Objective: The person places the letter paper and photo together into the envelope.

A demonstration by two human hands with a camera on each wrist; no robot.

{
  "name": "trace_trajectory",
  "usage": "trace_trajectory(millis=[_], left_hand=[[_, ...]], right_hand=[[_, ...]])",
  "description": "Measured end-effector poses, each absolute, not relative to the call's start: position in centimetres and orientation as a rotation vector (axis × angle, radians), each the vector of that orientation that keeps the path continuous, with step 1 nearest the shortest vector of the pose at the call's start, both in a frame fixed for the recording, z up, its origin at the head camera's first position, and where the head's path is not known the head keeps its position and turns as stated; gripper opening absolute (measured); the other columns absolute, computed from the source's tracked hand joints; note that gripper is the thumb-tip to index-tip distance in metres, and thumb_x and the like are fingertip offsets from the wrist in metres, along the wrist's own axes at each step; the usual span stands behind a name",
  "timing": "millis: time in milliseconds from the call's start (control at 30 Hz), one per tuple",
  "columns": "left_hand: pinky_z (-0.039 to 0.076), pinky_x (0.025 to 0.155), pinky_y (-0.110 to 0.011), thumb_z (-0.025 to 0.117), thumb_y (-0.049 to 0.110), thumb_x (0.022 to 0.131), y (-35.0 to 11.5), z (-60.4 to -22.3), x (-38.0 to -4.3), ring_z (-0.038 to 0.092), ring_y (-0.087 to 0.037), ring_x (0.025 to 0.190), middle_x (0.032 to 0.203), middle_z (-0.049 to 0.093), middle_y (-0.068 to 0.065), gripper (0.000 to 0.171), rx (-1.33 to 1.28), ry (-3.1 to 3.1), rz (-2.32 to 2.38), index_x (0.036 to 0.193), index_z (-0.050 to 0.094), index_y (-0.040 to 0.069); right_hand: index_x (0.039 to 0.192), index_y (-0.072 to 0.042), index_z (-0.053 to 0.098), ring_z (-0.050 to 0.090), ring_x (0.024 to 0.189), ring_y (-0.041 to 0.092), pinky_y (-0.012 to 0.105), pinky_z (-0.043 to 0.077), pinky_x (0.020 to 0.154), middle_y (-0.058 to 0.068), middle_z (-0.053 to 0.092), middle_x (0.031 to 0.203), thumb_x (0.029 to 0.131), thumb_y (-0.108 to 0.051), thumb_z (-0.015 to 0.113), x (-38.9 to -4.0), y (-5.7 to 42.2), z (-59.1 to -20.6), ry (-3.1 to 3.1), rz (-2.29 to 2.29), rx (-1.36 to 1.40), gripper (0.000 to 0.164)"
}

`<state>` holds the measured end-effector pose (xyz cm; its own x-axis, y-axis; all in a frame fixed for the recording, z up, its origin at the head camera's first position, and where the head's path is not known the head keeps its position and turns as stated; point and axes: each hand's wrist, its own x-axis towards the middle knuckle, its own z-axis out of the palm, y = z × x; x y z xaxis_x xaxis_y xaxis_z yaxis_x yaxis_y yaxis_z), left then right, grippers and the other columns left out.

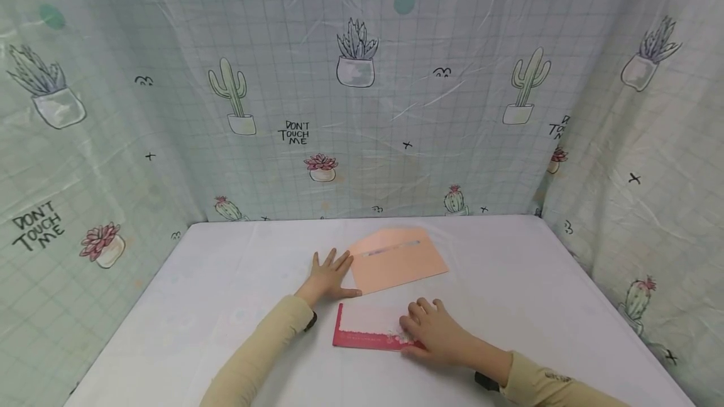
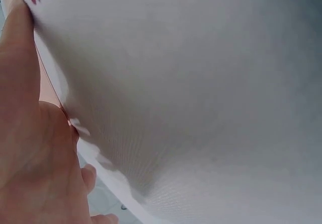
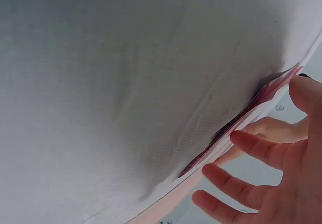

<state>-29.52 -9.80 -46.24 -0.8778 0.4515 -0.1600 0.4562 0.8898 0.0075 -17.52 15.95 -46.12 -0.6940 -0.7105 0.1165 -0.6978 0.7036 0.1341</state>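
Low centre, the right hand [image 1: 435, 333] curves over the card [image 1: 364, 322] — pinching or not, I cannot tell; above, the left hand [image 1: 329, 278], fingers spread, touches the envelope [image 1: 398, 267]. Positioning seems the step; lifting the card would need a pinch.

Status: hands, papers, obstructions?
Left hand spread, at left edge of peach paper envelope. Right hand over right end of red-bordered pale rectangular paper card. Envelope beyond card. Possibly in the way: left thumb at envelope corner.
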Motion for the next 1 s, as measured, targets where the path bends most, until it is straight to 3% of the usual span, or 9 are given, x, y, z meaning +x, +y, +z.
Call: trace_trajectory(millis=[167,500,700,1000], left_hand=[[0.012,0.103,-0.064,0.047,0.068,0.075,-9.8,-46.2,-29.7,0.016,-0.033,0.137,0.149,0.022,-0.004,0.09,0.711,2.897,-0.069,0.142,0.025,0.012],[0.002,0.104,-0.064,0.037,0.078,0.071,-10.3,-47.2,-30.6,0.005,-0.03,0.139,0.151,0.014,0.0,0.097,0.738,2.871,0.016,0.144,0.017,0.017],[0.008,0.105,-0.062,0.046,0.069,0.075,-10.1,-45.8,-30.0,0.012,-0.031,0.138,0.15,0.019,-0.003,0.091,0.721,2.853,-0.046,0.142,0.023,0.012],[0.011,0.103,-0.064,0.045,0.069,0.075,-10.1,-45.8,-29.7,0.014,-0.033,0.138,0.149,0.022,-0.005,0.091,0.745,2.876,-0.032,0.142,0.024,0.011]], right_hand=[[0.107,-0.024,0.046,0.041,0.103,0.022,0.047,0.037,0.081,0.006,0.047,0.107,0.083,-0.06,0.044,-17.7,16.2,-46.3,-2.802,-0.084,1.125,0.043],[0.114,-0.026,0.043,0.042,0.098,0.021,0.047,0.038,0.08,0.003,0.047,0.098,0.078,-0.064,0.048,-17.9,16.6,-46.2,-2.852,-0.118,1.129,0.053],[0.117,-0.018,0.046,0.039,0.095,0.018,0.042,0.037,0.075,0.001,0.044,0.096,0.071,-0.066,0.055,-18.2,17.3,-45.3,-2.898,-0.106,1.15,0.067],[0.115,-0.02,0.048,0.04,0.095,0.016,0.041,0.037,0.078,0.0,0.046,0.098,0.068,-0.066,0.059,-18.1,17.8,-44.7,-2.956,-0.126,1.163,0.067]])
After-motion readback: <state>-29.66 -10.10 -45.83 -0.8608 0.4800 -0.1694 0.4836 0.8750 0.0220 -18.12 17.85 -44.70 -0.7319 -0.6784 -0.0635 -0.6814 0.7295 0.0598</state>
